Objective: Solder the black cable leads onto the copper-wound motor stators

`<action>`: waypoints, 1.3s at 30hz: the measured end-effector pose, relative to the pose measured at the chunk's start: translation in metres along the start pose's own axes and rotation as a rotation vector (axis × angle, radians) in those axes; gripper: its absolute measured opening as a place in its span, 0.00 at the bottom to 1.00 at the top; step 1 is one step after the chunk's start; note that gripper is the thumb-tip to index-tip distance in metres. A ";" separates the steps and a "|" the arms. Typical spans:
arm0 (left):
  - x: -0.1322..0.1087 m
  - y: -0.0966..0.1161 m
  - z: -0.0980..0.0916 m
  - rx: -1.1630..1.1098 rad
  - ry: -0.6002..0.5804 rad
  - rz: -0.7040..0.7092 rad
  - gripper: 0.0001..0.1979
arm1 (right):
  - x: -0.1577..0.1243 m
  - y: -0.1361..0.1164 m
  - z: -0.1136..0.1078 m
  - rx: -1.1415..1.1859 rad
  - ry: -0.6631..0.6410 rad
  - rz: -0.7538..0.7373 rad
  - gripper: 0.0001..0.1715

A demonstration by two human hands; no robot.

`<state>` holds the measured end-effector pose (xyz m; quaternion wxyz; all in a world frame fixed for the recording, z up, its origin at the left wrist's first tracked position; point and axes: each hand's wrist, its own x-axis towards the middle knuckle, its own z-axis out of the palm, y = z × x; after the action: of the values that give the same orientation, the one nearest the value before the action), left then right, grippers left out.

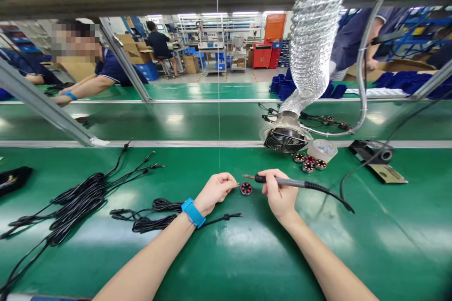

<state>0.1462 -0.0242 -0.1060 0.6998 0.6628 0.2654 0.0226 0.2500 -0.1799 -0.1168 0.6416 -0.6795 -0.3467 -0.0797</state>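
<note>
While black cable bundle (81, 197) lies far left, smaller cable coils (155, 221) sit near your blue wristband (193, 212). Your left hand (215, 193): thumb and fingertips together, pinching small coppery-tipped piece (238, 184), mostly hidden. Just beside, round coil part (246, 189) rests on green bench (226, 263), between your hands. Your right hand (281, 196): closed around soldering iron (291, 182), tip pointing left, near coil part. Farther right: similar parts (308, 167) against tape roll (322, 150), then black-and-metal holder (363, 154).
</note>
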 end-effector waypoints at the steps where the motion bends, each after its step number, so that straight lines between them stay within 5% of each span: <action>1: 0.000 -0.001 0.000 -0.004 -0.002 0.001 0.12 | -0.002 0.000 0.000 0.012 -0.018 -0.019 0.18; 18: -0.002 0.004 0.002 -0.035 0.017 -0.021 0.10 | -0.008 -0.002 0.004 0.026 -0.147 0.019 0.19; 39: 0.001 -0.002 -0.001 -0.011 0.010 -0.005 0.11 | -0.006 -0.004 0.006 0.077 -0.052 0.117 0.22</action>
<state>0.1461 -0.0232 -0.1083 0.7022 0.6580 0.2707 0.0256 0.2411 -0.1766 -0.1184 0.6617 -0.6751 -0.3258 -0.0112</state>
